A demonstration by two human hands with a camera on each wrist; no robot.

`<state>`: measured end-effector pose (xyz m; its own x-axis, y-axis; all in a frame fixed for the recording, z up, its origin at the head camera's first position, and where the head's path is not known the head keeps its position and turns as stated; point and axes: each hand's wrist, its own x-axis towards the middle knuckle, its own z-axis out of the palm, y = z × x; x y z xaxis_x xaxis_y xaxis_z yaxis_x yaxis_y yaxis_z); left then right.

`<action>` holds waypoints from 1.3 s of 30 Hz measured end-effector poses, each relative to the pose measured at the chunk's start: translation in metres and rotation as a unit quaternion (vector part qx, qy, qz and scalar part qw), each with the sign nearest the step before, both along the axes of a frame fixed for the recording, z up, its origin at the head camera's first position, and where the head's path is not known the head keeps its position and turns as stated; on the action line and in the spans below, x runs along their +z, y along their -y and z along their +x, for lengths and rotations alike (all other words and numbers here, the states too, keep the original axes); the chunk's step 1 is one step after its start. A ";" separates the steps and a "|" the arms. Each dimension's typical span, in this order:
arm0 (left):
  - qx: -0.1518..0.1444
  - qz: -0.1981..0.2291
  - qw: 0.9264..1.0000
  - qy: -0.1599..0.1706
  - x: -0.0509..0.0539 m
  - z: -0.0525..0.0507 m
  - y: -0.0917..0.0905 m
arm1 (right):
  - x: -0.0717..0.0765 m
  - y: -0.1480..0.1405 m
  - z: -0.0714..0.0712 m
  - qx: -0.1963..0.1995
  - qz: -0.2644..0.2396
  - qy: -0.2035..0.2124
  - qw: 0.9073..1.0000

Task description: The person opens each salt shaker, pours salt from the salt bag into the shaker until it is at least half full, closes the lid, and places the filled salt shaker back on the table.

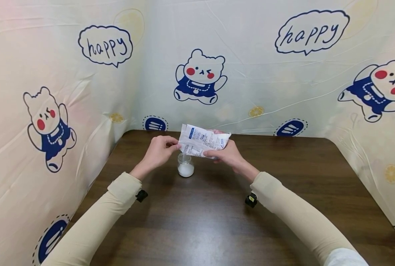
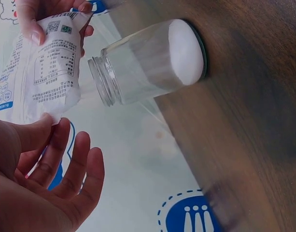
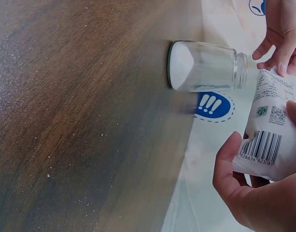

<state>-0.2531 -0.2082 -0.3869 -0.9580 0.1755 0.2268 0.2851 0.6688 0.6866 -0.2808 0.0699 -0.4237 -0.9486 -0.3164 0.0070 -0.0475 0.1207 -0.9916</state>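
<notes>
Head view shows the left hand (image 1: 159,150) pinching the white packet (image 1: 199,141) at nine o'clock, right hand (image 1: 230,153) gripping its three o'clock end; glass jar (image 1: 185,164) stands at seven o'clock. Pouring powder (image 1: 186,171) seems in hand; next move probably needs steady tilt.

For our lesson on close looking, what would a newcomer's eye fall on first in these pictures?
Probably the white packet with blue and black print, held in the left hand and right hand above the dark brown wood-grain table. Just below it stands a clear open glass jar partly filled with white powdery stuff. Next might come the central blue-outlined, red-cheeked cartoon bear on the pale cloth backdrop behind.
</notes>
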 end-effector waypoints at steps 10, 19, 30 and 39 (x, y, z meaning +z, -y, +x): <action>-0.001 0.006 1.000 0.001 -0.002 0.001 0.001 | -0.001 0.001 0.000 -0.006 0.001 -0.001 1.000; 0.000 0.003 1.000 0.002 -0.001 0.001 -0.001 | -0.002 0.000 0.000 -0.009 0.001 -0.002 1.000; -0.003 0.003 1.000 -0.003 -0.002 -0.003 -0.001 | -0.002 -0.002 -0.002 -0.004 0.014 -0.015 1.000; -0.002 0.005 1.000 -0.004 -0.001 -0.003 0.000 | 0.001 -0.001 -0.002 -0.004 0.012 -0.018 1.000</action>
<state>-0.2556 -0.2081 -0.3877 -0.9556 0.1766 0.2359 0.2927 0.6612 0.6908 -0.2823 0.0713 -0.4232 -0.9503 -0.3097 0.0330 -0.0818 0.1457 -0.9859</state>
